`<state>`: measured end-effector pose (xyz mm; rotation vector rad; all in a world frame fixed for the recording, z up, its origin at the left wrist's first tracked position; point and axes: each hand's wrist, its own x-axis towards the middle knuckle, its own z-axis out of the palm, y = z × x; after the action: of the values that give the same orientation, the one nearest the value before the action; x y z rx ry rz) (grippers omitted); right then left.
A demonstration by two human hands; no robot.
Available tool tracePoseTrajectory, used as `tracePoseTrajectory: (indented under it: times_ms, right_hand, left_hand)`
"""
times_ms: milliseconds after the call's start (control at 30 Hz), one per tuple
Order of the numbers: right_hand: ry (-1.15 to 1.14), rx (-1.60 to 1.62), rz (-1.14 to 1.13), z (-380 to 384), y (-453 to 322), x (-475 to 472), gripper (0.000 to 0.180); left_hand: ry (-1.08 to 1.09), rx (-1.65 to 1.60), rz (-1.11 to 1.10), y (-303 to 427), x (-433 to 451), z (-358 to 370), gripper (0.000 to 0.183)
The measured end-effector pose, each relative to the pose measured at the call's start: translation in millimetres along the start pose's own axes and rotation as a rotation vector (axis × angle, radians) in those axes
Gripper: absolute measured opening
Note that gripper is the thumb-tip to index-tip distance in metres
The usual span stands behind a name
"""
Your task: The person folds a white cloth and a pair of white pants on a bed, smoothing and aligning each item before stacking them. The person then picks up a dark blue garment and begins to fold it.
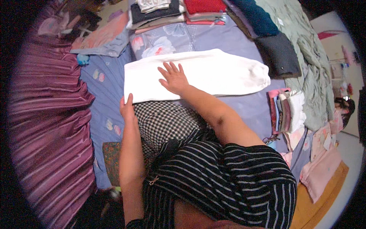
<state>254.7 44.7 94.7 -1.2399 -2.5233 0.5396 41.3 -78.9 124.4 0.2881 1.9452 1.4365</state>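
Note:
A white folded garment [217, 71] lies lengthwise in front of me, smooth at its left end and bunched at its rounded right end. Flat on its upper surface rests my right hand [175, 80], palm down with the fingers spread. My left hand [127, 108] pinches the near left corner, one digit on top and the others at the edge or partly hidden. The garment's near side borders my checked trousers [168, 123].
Folded clothes stand in a dark-topped stack [155, 14] and a red-topped stack [205, 7] beyond. Dark folded garments [277, 54] and another clothes pile [286, 111] lie right, beside a rumpled green blanket [308, 74]. A purple curtain [54, 114] hangs left of the floral bedsheet [105, 94].

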Motion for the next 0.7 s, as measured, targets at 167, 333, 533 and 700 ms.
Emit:
tracePoseTrajectory:
  times_ms: [167, 333, 533, 700]
  right_hand:
    - [0.228, 0.269, 0.061, -16, 65, -29, 0.053]
    - [0.926, 0.814, 0.770, -62, 178, -180, 0.039]
    - [1.164, 1.392, 1.196, -78, 257, -258, 0.038]
    - [1.074, 1.656, 0.872, -86, 274, -231, 0.047]
  left_hand:
    - [0.003, 0.093, -0.034, 1, 3, -3, 0.057]
    - [-0.043, 0.025, -0.033, 1, 1, -4, 0.046]
    - [-0.077, -0.014, -0.035, -3, 6, -4, 0.045]
    - [-0.085, -0.028, -0.044, -2, 5, -7, 0.045]
